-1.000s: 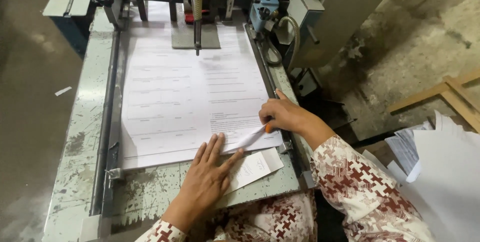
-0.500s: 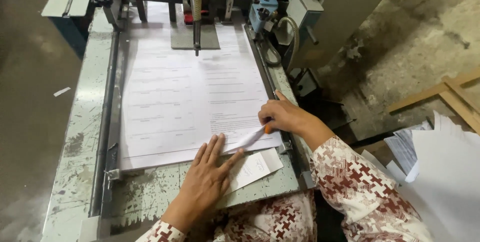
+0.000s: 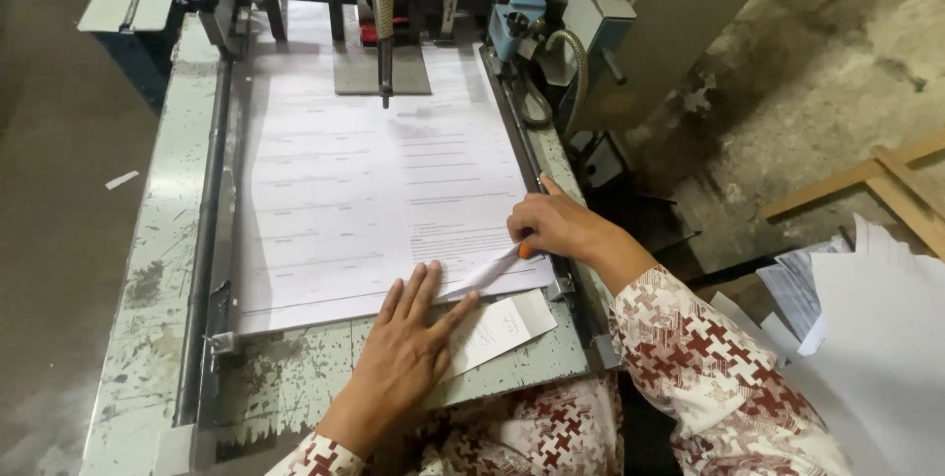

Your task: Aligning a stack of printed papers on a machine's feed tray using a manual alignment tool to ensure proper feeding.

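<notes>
Worn machine table (image 3: 148, 269) | paper stack (image 3: 364, 190) under left hand (image 3: 409, 353) | right hand (image 3: 556, 225) lifting corner

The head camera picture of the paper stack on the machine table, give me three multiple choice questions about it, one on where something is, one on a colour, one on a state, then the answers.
1. Where does the small loose paper slip lie?
A. On the green table just in front of the paper stack, by the left hand
B. On the floor
C. On top of the machine head

2. What colour is the object tip showing at the right hand?
A. Blue
B. Orange
C. Black

3. How is the near right corner of the stack?
A. Flat and untouched
B. Torn off
C. Some sheets lifted up at the right hand

Answers: 1 A, the slip rests on the table edge touching the left hand's fingers. 2 B, an orange tip pokes out under the right fingers. 3 C, the corner sheets rise off the stack toward the right hand.
</notes>
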